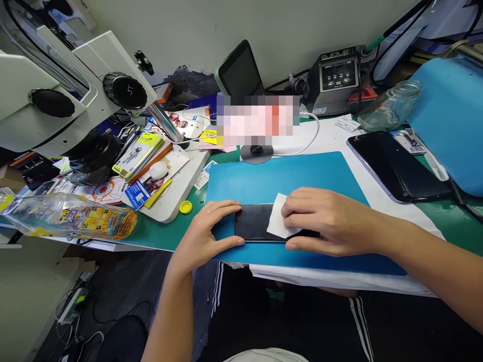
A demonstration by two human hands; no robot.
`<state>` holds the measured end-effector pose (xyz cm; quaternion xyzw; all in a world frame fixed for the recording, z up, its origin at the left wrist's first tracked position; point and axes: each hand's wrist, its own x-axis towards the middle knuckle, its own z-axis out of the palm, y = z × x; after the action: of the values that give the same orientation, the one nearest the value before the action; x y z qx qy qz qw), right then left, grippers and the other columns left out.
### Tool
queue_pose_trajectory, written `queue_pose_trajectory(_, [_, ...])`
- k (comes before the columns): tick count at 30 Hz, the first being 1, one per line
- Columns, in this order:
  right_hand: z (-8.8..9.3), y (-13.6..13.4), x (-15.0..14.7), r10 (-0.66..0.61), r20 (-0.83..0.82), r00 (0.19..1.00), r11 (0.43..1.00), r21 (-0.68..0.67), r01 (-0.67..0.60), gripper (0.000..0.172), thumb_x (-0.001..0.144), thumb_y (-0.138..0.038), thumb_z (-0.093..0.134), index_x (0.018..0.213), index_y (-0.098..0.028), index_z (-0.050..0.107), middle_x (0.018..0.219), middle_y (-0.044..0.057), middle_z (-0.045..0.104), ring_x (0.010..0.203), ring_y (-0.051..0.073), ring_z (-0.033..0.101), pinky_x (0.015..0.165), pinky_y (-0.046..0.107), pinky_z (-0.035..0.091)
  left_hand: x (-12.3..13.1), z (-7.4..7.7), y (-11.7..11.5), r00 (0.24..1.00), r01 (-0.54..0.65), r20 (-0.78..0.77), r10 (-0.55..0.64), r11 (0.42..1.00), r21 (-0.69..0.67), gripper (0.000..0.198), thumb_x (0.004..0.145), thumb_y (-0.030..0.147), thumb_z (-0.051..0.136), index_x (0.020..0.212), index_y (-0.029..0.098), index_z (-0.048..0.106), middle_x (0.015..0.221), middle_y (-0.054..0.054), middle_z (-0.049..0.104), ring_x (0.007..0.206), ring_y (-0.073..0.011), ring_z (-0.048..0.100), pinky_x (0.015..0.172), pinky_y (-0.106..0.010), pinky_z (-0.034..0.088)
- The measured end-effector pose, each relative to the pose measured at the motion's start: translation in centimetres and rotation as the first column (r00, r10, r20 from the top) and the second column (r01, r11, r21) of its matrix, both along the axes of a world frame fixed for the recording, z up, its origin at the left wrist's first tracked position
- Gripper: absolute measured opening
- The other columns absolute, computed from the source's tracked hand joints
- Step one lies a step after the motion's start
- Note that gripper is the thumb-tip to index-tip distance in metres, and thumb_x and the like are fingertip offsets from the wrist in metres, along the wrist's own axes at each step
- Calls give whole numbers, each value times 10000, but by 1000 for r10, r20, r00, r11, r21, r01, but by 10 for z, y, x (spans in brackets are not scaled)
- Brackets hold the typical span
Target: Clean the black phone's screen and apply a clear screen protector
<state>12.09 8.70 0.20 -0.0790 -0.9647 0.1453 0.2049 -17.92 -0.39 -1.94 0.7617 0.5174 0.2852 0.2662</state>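
A black smartphone lies flat and crosswise on a blue mat. My left hand grips its left end, fingers at the far edge and thumb at the near edge. On the screen, my right hand presses a small white wipe, pinched under its fingertips. The right thumb rests along the phone's near edge. My right hand hides the phone's right end.
A microscope overhangs the left side, above stacked boxes and a plastic bottle. At right are a larger dark device, a glass jar and a soldering station. A round stand base sits behind the mat.
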Motion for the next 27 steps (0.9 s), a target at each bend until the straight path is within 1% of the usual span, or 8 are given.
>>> queue_pose_trajectory(11, [-2,-1,0,18,-6,1000,1000,2,-18,332,1045,-421,605,836,-177,692,857,70,689,766,184,575,729,351,411,0,-1,0,1000,4,8,-4,1000,4,503,927,422,834,1385,318,654,1469,-57,665,1354,-296,602,1135,-454,457])
queue_pose_trajectory(15, [-1,0,0,2,-6,1000,1000,2,-2,315,1047,-412,604,853,-179,693,873,70,698,772,184,579,730,348,409,0,-1,0,1000,5,11,-5,1000,14,510,923,412,841,1389,327,654,1470,-49,665,1360,-290,600,1139,-445,453])
queue_pose_trajectory(27, [-2,0,0,5,-21,1000,1000,-1,-5,320,1046,-408,606,844,-174,691,863,72,689,767,184,578,732,351,402,0,-2,0,1000,2,16,-2,1000,22,499,926,404,837,1386,324,662,1466,-62,666,1357,-302,606,1133,-464,464])
